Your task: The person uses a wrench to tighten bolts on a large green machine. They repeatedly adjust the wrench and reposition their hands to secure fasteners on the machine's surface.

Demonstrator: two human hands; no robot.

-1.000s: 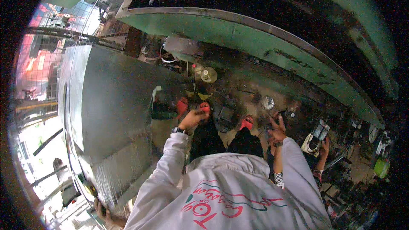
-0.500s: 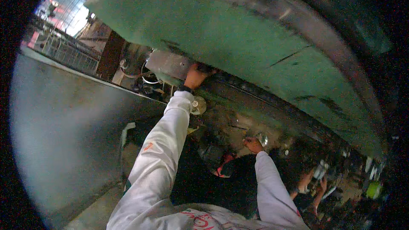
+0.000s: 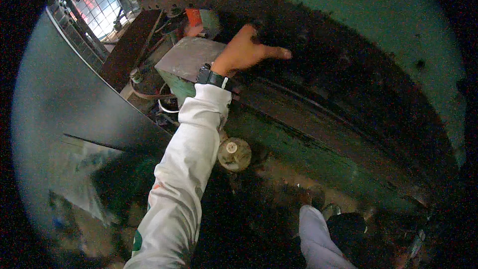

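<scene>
My left hand (image 3: 244,52) reaches out over a long dark gap in a large green machine (image 3: 423,35). Its thumb stretches to the right, apart from the other fingers, whose tips fade into the dark; I see nothing held. A black watch sits on that wrist, beside a green box with a grey metal top (image 3: 186,57). Lower right, my right hand (image 3: 313,198) is a dim shape past its pale sleeve, low beside the machine's base. Its fingers cannot be made out.
A round, dirty pale container (image 3: 234,154) stands below my left forearm. Behind the box are an orange item (image 3: 193,17) and hoses. A large grey sheet (image 3: 64,84) fills the left side. A long dark ledge (image 3: 318,114) runs along the machine's front.
My left hand has come off the green machine's lower edge, its thumb now spread. The view has shifted, so the dark gap shows wide below the green surface. My right hand appears lower and dimmer.
</scene>
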